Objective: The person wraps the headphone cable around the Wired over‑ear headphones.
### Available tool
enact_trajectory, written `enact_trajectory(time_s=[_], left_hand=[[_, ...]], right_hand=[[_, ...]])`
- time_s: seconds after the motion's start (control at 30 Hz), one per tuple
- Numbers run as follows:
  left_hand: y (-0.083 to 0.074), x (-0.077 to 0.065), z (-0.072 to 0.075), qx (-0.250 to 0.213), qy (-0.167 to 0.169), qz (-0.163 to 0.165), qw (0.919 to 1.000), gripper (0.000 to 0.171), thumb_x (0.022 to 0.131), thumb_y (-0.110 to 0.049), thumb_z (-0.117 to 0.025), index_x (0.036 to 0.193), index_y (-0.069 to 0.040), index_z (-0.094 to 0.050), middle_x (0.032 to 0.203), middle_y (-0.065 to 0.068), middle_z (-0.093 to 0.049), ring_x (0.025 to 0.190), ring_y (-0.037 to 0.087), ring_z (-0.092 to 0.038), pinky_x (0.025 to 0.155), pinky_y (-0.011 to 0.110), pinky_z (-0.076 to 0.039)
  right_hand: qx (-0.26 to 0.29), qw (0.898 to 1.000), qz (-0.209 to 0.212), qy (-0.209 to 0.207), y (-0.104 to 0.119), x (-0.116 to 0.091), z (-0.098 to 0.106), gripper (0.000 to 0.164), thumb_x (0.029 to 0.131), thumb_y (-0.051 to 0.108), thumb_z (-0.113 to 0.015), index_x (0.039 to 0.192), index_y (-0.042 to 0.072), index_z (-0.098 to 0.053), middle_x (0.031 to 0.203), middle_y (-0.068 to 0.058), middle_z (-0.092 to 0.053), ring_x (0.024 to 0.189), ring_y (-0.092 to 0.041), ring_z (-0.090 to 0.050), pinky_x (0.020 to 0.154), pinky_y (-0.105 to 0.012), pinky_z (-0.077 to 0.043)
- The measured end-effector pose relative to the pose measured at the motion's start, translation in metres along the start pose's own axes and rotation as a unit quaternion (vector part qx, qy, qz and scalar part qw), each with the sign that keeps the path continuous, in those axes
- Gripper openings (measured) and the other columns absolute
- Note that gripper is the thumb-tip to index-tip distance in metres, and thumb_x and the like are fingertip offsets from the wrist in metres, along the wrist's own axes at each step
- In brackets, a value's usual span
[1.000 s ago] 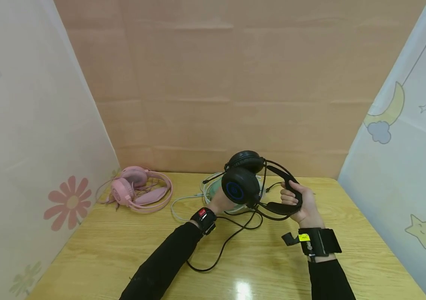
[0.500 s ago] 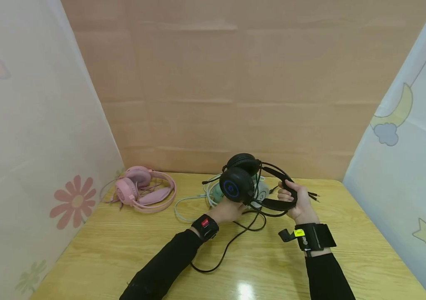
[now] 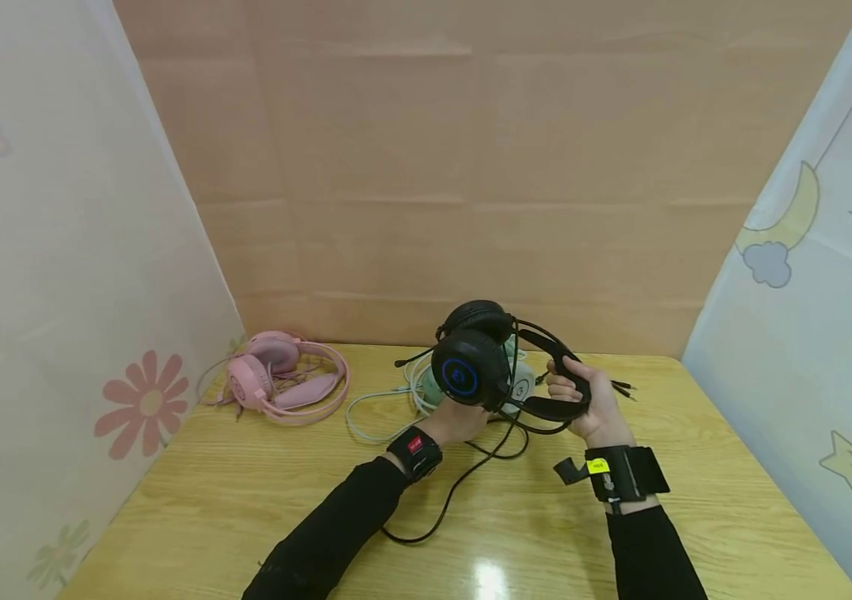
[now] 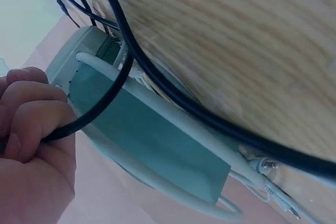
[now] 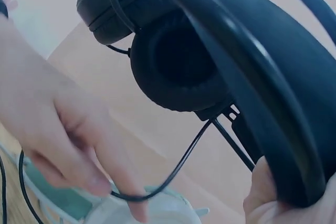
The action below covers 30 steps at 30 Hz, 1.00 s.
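A: Three headsets out there, one of each colour! Where's the black headset [image 3: 482, 358]?

B: Up in the right grip [image 3: 597, 404], fingers wrapped around its headband [image 3: 546, 408]! Both earcups sit out to the left of that grip, above the left grip [image 3: 463, 422].

A: And its line?

B: Long axis runs sideways: headband end at the right grip, cups pointing left. Two cups, and the near earcup [image 3: 459, 377] shows one blue ring to the person; the far earcup [image 3: 477, 315] is tucked behind. One microphone boom [image 3: 414, 358] points left too, away from the right grip.

A: What's the left grip got?

B: Black cable [image 4: 107, 98]! Fingers curled round it, plain in the left wrist view, with slack looping across the surface [image 3: 531, 533] nearer the person than that grip.

A: The other two?

B: One green headset [image 4: 147, 119] just beyond the left grip, partly hidden behind the black one from the head view, a pale cable [image 3: 402, 390] straying left. One pink headset [image 3: 309, 392] lies well left of both grips, cups at its left end, band curving right.

A: Far side?

B: Black plug ends [image 3: 624, 386] poke out just right of the right grip, too small to count!
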<state>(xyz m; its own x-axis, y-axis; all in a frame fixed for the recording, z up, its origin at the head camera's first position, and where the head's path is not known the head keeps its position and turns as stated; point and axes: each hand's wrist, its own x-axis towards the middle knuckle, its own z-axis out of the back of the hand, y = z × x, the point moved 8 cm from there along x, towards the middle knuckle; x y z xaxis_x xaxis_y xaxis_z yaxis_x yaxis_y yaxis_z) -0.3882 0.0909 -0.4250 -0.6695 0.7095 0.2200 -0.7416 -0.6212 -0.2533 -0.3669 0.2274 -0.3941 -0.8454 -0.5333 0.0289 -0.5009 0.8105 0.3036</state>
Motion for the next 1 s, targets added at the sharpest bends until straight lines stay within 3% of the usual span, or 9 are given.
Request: enact_trajectory(time_s=[0.13,0.27,0.37,0.5,0.6,0.67,0.77,0.87,1.0], left_hand=[[-0.006,-0.004,0.002,0.042,-0.031,-0.027,0.9983,0.015,0.101,-0.019,-0.056,0.107,-0.012,-0.067,0.087,-0.003,-0.06,0.067,0.004,-0.045,0.069,0.017,-0.038],[-0.012,-0.01,0.007,0.045,-0.087,-0.061,0.9934,0.012,0.096,-0.023,-0.065,0.088,-0.015,-0.068,0.079,-0.005,-0.063,0.07,0.005,-0.056,0.064,0.015,-0.043],[-0.013,-0.014,0.007,0.036,-0.1,-0.076,0.9914,0.016,0.096,-0.024,-0.064,0.083,-0.016,-0.067,0.074,-0.004,-0.063,0.066,0.005,-0.057,0.062,0.014,-0.042],[-0.013,-0.015,0.005,0.027,-0.049,-0.076,0.9955,0.023,0.104,-0.021,-0.051,0.11,-0.012,-0.07,0.082,-0.003,-0.063,0.06,0.003,-0.049,0.058,0.015,-0.037],[-0.014,-0.017,0.005,0.031,0.001,-0.071,0.997,0.034,0.105,-0.018,-0.042,0.133,-0.01,-0.059,0.088,-0.001,-0.063,0.056,0.002,-0.047,0.054,0.015,-0.036],[-0.016,-0.018,0.008,0.037,0.011,-0.074,0.9965,0.033,0.106,-0.018,-0.042,0.134,-0.01,-0.058,0.093,0.0,-0.062,0.061,0.002,-0.05,0.055,0.015,-0.037],[-0.02,-0.021,0.017,0.044,-0.021,-0.089,0.9948,0.022,0.105,-0.022,-0.048,0.113,-0.013,-0.067,0.081,-0.004,-0.059,0.06,0.002,-0.052,0.055,0.013,-0.038],[-0.024,-0.023,0.028,0.027,-0.066,-0.103,0.9921,0.023,0.103,-0.026,-0.053,0.084,-0.017,-0.061,0.069,-0.009,-0.051,0.055,-0.001,-0.046,0.054,0.011,-0.034],[-0.026,-0.026,0.036,0.002,-0.081,-0.11,0.9906,0.028,0.102,-0.025,-0.055,0.074,-0.019,-0.052,0.06,-0.01,-0.04,0.048,-0.003,-0.036,0.05,0.009,-0.028]], right_hand=[[-0.018,1.0,0.015,-0.019,0.004,0.0,0.005,0.035,0.109,0.028,-0.025,0.106,0.002,-0.048,0.075,0.008,-0.017,0.061,-0.004,-0.012,0.046,-0.026,-0.041],[-0.031,0.998,0.024,-0.044,0.008,0.001,0.015,0.034,0.109,0.027,-0.026,0.103,0.002,-0.049,0.074,0.008,-0.016,0.06,-0.004,-0.012,0.045,-0.024,-0.037],[-0.026,0.998,0.026,-0.044,0.011,0.003,0.019,0.033,0.109,0.026,-0.027,0.104,0.002,-0.049,0.075,0.009,-0.013,0.06,-0.005,-0.011,0.044,-0.026,-0.037],[-0.022,0.998,0.039,-0.045,0.02,0.006,0.021,0.031,0.109,0.025,-0.03,0.102,0.002,-0.049,0.076,0.009,-0.012,0.06,-0.004,-0.011,0.044,-0.027,-0.039],[-0.035,0.996,0.051,-0.061,0.026,0.007,0.023,0.029,0.108,0.025,-0.032,0.101,0.003,-0.05,0.075,0.01,-0.013,0.059,-0.004,-0.012,0.043,-0.025,-0.037],[-0.046,0.995,0.055,-0.07,0.03,0.008,0.023,0.028,0.108,0.025,-0.032,0.1,0.003,-0.049,0.075,0.01,-0.012,0.059,-0.004,-0.011,0.042,-0.024,-0.036],[-0.06,0.993,0.058,-0.08,0.033,0.009,0.024,0.029,0.108,0.025,-0.031,0.098,0.004,-0.049,0.076,0.01,-0.011,0.058,-0.003,-0.012,0.041,-0.024,-0.036],[-0.077,0.99,0.067,-0.093,0.037,0.011,0.025,0.029,0.108,0.024,-0.032,0.097,0.004,-0.05,0.074,0.01,-0.013,0.056,-0.004,-0.014,0.04,-0.024,-0.036],[-0.106,0.984,0.084,-0.119,0.042,0.013,0.027,0.023,0.107,0.023,-0.037,0.097,0.006,-0.049,0.07,0.008,-0.014,0.054,-0.005,-0.015,0.039,-0.022,-0.035]])
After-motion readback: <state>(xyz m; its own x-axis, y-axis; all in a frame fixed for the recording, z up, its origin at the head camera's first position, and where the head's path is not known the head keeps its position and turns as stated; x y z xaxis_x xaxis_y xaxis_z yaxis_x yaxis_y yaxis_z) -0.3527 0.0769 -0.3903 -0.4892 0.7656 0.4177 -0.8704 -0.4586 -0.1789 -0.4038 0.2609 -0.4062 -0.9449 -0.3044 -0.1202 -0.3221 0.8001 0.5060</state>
